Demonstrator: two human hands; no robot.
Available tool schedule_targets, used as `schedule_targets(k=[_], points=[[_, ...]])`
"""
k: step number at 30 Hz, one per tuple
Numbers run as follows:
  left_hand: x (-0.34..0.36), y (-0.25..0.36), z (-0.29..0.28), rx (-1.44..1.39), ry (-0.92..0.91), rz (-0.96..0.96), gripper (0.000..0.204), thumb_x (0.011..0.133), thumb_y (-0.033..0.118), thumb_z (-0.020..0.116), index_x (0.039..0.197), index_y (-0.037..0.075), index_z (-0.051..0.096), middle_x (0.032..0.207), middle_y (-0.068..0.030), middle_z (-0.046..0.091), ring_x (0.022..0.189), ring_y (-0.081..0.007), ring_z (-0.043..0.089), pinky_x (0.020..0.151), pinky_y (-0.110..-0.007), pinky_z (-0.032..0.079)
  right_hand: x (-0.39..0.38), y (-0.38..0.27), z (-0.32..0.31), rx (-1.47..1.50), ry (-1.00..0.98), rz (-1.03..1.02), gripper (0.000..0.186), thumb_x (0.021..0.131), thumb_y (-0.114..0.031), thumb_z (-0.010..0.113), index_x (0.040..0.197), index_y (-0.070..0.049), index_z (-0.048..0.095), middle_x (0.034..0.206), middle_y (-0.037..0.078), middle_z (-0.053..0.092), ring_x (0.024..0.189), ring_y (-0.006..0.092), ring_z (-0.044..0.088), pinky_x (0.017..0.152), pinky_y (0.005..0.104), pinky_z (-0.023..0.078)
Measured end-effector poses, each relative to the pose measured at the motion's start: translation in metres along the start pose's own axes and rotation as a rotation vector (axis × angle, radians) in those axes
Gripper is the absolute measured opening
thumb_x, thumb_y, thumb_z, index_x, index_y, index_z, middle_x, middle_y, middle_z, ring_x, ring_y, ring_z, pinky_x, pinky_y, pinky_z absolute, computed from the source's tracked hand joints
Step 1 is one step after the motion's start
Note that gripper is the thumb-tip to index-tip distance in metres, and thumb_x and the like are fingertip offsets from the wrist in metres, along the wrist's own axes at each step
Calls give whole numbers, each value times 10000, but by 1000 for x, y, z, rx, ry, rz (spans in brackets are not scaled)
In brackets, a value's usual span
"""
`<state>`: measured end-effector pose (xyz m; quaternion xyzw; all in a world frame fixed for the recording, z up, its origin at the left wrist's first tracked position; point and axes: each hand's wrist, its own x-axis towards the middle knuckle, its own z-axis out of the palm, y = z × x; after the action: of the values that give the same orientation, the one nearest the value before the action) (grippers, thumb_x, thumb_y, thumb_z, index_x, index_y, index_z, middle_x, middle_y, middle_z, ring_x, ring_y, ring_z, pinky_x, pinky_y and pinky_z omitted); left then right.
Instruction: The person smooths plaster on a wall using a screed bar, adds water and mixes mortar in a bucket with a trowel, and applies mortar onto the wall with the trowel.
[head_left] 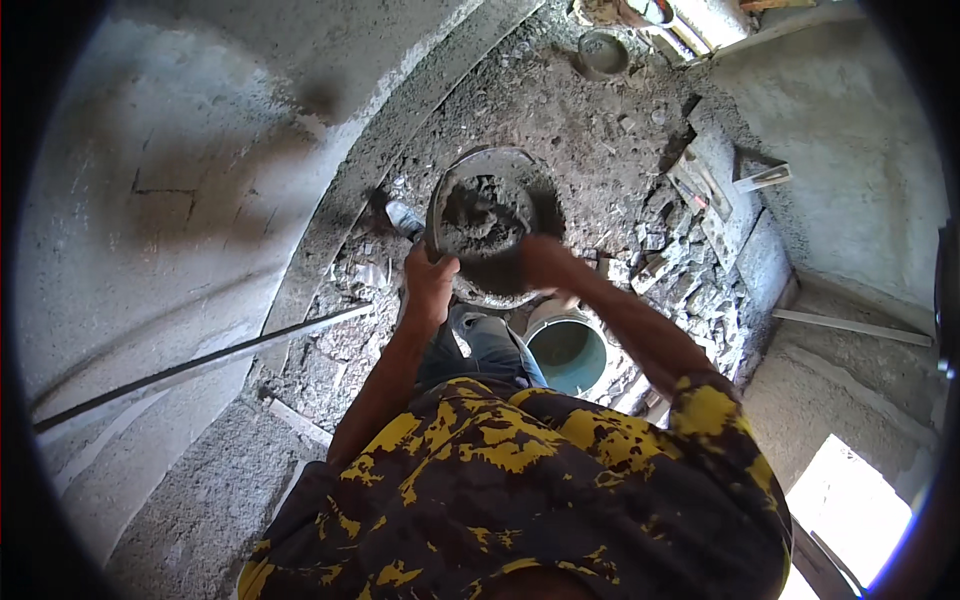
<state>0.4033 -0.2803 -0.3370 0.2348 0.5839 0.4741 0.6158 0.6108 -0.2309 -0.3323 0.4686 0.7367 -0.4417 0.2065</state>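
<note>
Hands apart at its near side, I held a round basin of lumpy grey mix. My left hand gripped the rim; my right hand blurred, its hold impossible to tell. Nearer me, below the right hand, stood a green bucket; rubble lay farther right.

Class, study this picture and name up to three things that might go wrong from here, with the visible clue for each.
1. The left hand grips one side of the round tub; if it tipped, the grey mix might spill.
2. The bucket is close to the leg, which might knock it.
3. Loose rubble lies to the right; stepping there could cause a stumble.
</note>
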Motion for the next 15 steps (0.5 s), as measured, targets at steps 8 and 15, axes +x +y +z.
schedule_targets(k=[8, 15], points=[[67, 28, -31, 62, 41, -46, 254, 669, 28, 545, 917, -19, 581, 727, -6, 554, 630, -94, 453, 553, -269, 385, 42, -44, -115, -243, 200, 101, 216, 745, -180, 598, 798, 30, 602, 698, 185, 634, 630, 279, 652, 500, 390, 497], [141, 54, -66, 113, 85, -62, 333, 643, 25, 555, 971, -34, 560, 741, -23, 550, 652, -114, 468, 592, -278, 406, 139, -49, -134, -241, -197, -158, 260, 674, -208, 661, 779, 29, 657, 748, 199, 649, 653, 311, 654, 544, 365, 531]])
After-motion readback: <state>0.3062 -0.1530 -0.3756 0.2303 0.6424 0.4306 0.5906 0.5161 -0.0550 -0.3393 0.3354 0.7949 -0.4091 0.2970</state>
